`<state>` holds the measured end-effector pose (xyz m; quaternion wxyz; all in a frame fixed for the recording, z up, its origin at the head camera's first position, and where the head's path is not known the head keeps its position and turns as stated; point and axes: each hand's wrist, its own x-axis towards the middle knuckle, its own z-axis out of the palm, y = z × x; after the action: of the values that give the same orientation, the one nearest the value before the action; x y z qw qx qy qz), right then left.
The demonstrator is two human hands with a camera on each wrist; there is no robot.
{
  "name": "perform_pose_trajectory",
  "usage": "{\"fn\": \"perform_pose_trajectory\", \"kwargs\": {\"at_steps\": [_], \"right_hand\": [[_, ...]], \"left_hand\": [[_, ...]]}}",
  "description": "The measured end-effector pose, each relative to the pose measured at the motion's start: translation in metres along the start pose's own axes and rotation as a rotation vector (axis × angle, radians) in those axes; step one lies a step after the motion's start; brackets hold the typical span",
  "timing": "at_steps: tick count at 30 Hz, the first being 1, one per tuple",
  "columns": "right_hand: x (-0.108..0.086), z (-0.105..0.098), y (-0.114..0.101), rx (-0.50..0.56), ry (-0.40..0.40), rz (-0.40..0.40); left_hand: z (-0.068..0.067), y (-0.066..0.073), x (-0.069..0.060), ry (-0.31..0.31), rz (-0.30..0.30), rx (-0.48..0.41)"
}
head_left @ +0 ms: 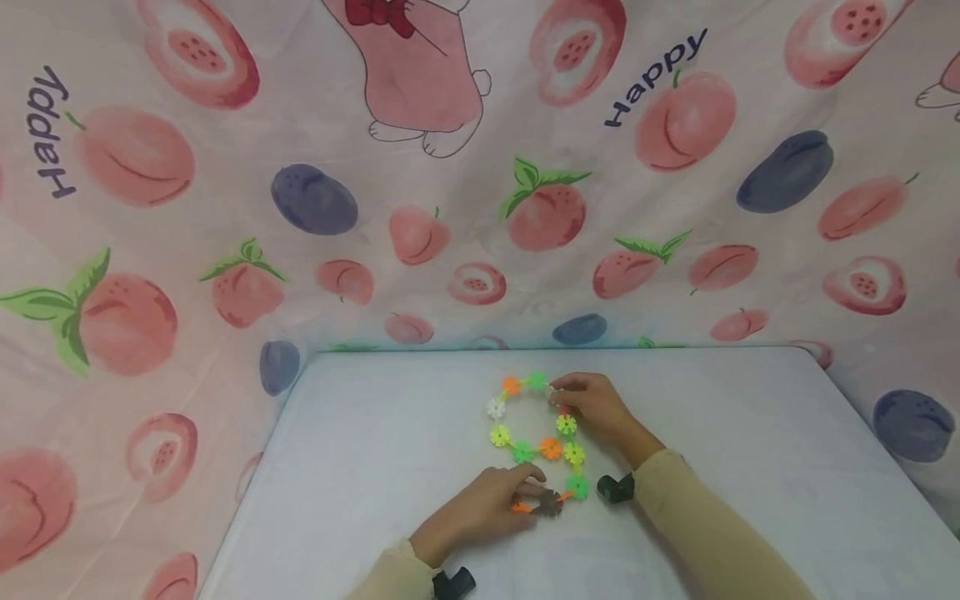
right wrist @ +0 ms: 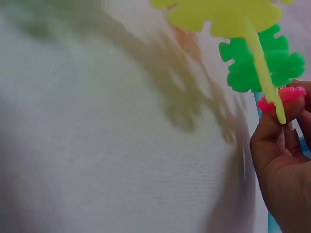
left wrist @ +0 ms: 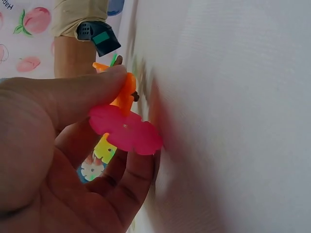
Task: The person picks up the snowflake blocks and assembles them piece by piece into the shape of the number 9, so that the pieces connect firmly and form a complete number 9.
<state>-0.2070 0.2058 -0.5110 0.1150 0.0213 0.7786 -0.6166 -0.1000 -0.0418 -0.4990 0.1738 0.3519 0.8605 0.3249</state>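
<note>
A chain of notched, flower-shaped plastic building discs (head_left: 522, 452) lies in a loop with a tail toward the person; its discs are orange, green, white, yellow and brown. My left hand (head_left: 491, 502) is at the tail's end, beside the brown disc (head_left: 551, 503). In the left wrist view its thumb and fingers pinch an orange disc (left wrist: 127, 90) joined to a pink disc (left wrist: 127, 128). At the loop's upper right, my right hand (head_left: 596, 406) pinches the chain. A pink disc (right wrist: 282, 98) shows at its fingertips in the right wrist view, behind a yellow disc (right wrist: 223, 17).
The white tabletop (head_left: 360, 433) stretches around both hands. Behind and beside it hangs a fruit-printed cloth (head_left: 450, 183). A small dark device (head_left: 617, 488) sits at the right wrist, and another dark device (head_left: 453, 582) at the left.
</note>
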Motion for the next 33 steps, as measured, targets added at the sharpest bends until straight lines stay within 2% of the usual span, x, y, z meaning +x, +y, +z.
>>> {"fn": "perform_pose_trajectory", "kwargs": {"at_steps": [2,9,16,25,33], "right_hand": [[0.001,0.000,0.001,-0.013,0.005,0.002],[0.005,0.001,0.002,-0.081,0.027,0.011],[0.007,0.003,0.004,-0.155,0.034,0.021],[0.008,0.001,0.002,-0.230,0.038,0.062],[0.006,-0.004,0.001,-0.270,-0.007,0.060]], "left_hand": [[0.001,-0.001,0.001,-0.004,-0.004,0.012],[0.004,-0.005,0.005,-0.005,0.044,0.055],[0.004,-0.007,0.005,0.003,0.029,0.018],[0.000,-0.010,0.000,0.044,0.083,-0.027],[-0.003,-0.012,-0.004,0.021,0.068,-0.055]]}}
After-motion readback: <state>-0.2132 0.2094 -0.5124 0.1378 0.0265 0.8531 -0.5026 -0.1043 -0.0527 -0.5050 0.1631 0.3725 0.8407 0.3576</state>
